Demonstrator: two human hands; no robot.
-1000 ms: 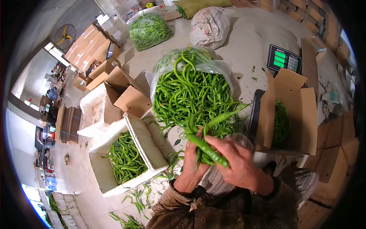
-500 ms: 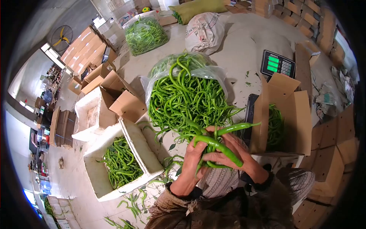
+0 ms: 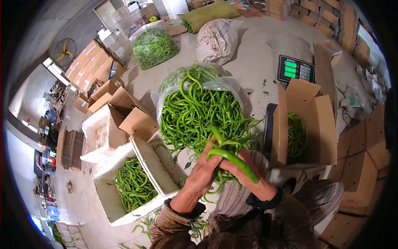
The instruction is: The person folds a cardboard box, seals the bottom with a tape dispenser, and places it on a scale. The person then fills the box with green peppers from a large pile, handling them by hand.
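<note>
Several long green chili peppers point(image 3: 238, 161) are bunched between my two hands, in front of my knees. My left hand point(image 3: 202, 173) is closed round the left side of the bunch, its thumb lying against a thick curved pepper. On the other side my right hand point(image 3: 244, 172) is closed on the same bunch; some of its fingers are hidden behind the peppers. Thin pepper tips hang below the hands. Just beyond them, a clear plastic bag point(image 3: 235, 86) lies open, with a large heap of green chili peppers point(image 3: 195, 110) spilling from its mouth.
At right, a cardboard box point(image 3: 325, 124) containing peppers stands by a scale display point(image 3: 296, 69) with lit green digits. At left, a white foam box point(image 3: 103, 199) holds smaller peppers. Farther back are another bag of peppers point(image 3: 154, 47) and a white sack point(image 3: 217, 41). Loose peppers litter the floor.
My hands have drawn slightly down and closer together with the peppers. A pepper that pointed right no longer sticks out that way. The whole view has shifted a little.
</note>
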